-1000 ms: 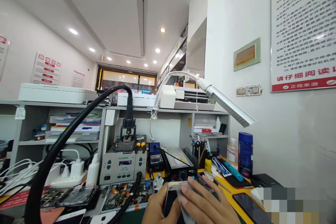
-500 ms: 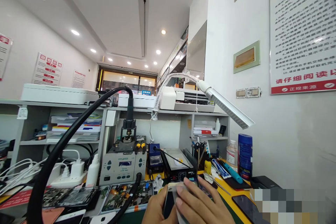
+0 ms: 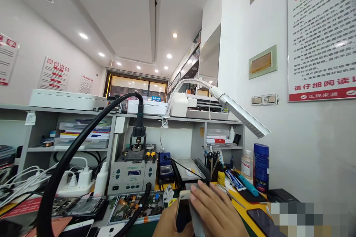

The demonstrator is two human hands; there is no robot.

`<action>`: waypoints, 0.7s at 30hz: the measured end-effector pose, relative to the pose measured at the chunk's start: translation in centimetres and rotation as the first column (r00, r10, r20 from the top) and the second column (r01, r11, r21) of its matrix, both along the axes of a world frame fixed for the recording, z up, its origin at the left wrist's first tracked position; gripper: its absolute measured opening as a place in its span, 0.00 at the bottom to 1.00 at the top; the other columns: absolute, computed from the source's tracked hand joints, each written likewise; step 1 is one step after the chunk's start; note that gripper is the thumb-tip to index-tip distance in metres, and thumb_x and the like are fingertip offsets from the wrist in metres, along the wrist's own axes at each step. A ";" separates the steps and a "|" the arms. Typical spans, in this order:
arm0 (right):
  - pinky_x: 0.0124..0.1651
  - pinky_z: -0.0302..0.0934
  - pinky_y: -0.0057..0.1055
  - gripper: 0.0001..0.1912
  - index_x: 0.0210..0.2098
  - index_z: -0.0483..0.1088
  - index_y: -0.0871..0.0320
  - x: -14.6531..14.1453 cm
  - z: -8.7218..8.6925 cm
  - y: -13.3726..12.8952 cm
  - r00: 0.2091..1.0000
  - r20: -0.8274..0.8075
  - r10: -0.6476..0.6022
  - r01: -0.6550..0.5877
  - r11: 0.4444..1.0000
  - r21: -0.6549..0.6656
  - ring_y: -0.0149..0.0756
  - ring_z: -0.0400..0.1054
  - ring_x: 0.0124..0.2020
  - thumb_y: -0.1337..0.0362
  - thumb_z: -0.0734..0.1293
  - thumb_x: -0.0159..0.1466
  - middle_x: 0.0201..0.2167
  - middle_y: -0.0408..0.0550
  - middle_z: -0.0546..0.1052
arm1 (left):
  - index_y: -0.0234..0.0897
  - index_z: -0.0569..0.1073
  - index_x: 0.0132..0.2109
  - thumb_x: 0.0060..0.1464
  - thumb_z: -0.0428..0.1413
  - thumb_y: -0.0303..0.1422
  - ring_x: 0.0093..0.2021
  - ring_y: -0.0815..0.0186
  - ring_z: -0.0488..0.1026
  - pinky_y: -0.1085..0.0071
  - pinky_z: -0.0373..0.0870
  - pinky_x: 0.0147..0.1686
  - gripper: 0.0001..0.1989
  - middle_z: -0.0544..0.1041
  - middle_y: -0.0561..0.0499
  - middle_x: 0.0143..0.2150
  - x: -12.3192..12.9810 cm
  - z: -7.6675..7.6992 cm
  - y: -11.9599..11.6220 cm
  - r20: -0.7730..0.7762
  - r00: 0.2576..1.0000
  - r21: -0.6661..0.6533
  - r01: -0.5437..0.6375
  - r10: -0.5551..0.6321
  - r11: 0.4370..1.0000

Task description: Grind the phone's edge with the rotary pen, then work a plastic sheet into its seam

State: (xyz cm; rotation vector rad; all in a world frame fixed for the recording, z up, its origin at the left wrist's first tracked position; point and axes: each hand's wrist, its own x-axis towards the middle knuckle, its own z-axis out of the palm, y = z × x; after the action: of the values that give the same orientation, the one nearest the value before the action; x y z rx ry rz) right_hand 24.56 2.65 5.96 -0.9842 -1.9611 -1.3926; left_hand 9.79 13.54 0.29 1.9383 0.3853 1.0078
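Observation:
At the bottom centre, my left hand [image 3: 166, 224] is closed around a phone [image 3: 182, 213] with a pale frame and a dark face, held upright and tilted. My right hand [image 3: 214, 209] lies over the phone's right side, its fingers together and pressed on a thin grey cloth-like piece [image 3: 195, 213] against the phone. The lower parts of both hands are cut off by the frame edge, and the right fingers hide much of the phone.
A hot-air station [image 3: 130, 177] stands behind, its black hose [image 3: 66, 155] arching at left. A tray of circuit boards [image 3: 136, 207] lies left of my hands. At right are another phone [image 3: 263, 222], a blue can [image 3: 260, 166] and tools in a holder [image 3: 213, 159]. A lamp [image 3: 244, 114] hangs above.
My right hand and the grey piece have moved up a little across the phone, and more of the phone and grey piece shows. The view has turned slightly left.

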 end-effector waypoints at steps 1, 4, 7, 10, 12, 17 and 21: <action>0.67 0.61 0.32 0.20 0.56 0.74 0.59 -0.1 0.0 0.0 0.999 0.031 0.009 -0.009 1.000 -0.005 0.37 0.77 0.56 0.62 0.54 0.78 0.55 0.43 0.81 | 0.41 0.82 0.46 0.55 0.61 0.43 0.42 0.52 0.80 0.62 0.77 0.46 0.15 0.85 0.47 0.42 -0.1 0.0 0.0 0.002 1.000 0.001 0.008 -0.008 1.000; 0.68 0.59 0.35 0.19 0.56 0.74 0.59 -0.1 -0.1 0.4 0.999 -0.022 0.036 -0.036 0.999 -0.016 0.38 0.75 0.58 0.69 0.55 0.75 0.55 0.44 0.81 | 0.41 0.81 0.49 0.54 0.61 0.43 0.46 0.50 0.79 0.60 0.76 0.50 0.18 0.84 0.46 0.44 -0.5 0.1 0.1 0.016 1.000 0.004 0.026 -0.026 1.000; 0.67 0.62 0.36 0.22 0.56 0.74 0.62 0.0 -0.2 0.9 0.995 -0.096 0.042 -0.045 0.999 -0.028 0.39 0.75 0.59 0.76 0.56 0.68 0.55 0.50 0.81 | 0.37 0.79 0.53 0.52 0.61 0.43 0.50 0.47 0.78 0.57 0.74 0.54 0.23 0.83 0.42 0.48 -0.8 -0.1 0.2 0.022 0.999 0.005 0.040 -0.041 0.999; 0.69 0.60 0.36 0.21 0.55 0.74 0.60 0.1 -0.3 1.1 0.995 -0.022 0.102 -0.103 0.992 -0.077 0.37 0.77 0.55 0.76 0.58 0.68 0.52 0.46 0.83 | 0.38 0.79 0.53 0.52 0.63 0.43 0.50 0.48 0.78 0.57 0.73 0.55 0.23 0.83 0.42 0.48 -1.0 -0.4 0.4 0.012 0.999 -0.004 0.037 -0.037 0.999; 0.70 0.59 0.37 0.21 0.55 0.73 0.61 0.1 -0.2 1.1 0.991 -0.038 0.125 -0.127 0.990 -0.062 0.36 0.77 0.55 0.76 0.57 0.68 0.52 0.47 0.83 | 0.38 0.79 0.54 0.52 0.64 0.42 0.50 0.47 0.78 0.56 0.72 0.56 0.24 0.83 0.42 0.48 -1.1 -0.6 0.4 0.006 0.999 -0.011 0.035 -0.035 0.999; 0.68 0.61 0.39 0.21 0.57 0.72 0.63 0.4 -0.4 1.1 0.994 -0.082 0.075 -0.076 0.997 -0.019 0.40 0.74 0.59 0.75 0.57 0.69 0.55 0.53 0.81 | 0.37 0.78 0.57 0.53 0.64 0.39 0.55 0.44 0.76 0.57 0.72 0.56 0.25 0.82 0.42 0.52 -1.1 -0.6 0.2 -0.003 0.998 -0.015 0.064 -0.064 0.998; 0.69 0.60 0.42 0.20 0.57 0.73 0.60 0.3 -0.6 1.3 0.999 -0.038 0.029 -0.031 0.999 -0.043 0.41 0.74 0.60 0.73 0.56 0.71 0.56 0.49 0.80 | 0.38 0.79 0.56 0.53 0.63 0.38 0.55 0.43 0.76 0.56 0.73 0.56 0.23 0.82 0.42 0.53 -0.9 -0.7 0.2 -0.016 0.998 -0.012 0.068 -0.069 0.998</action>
State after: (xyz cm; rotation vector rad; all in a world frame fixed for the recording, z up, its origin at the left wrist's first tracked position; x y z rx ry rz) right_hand 24.86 3.98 5.37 -0.9898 -1.9786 -1.3109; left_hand 8.88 13.71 -0.38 1.9373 0.3312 0.9437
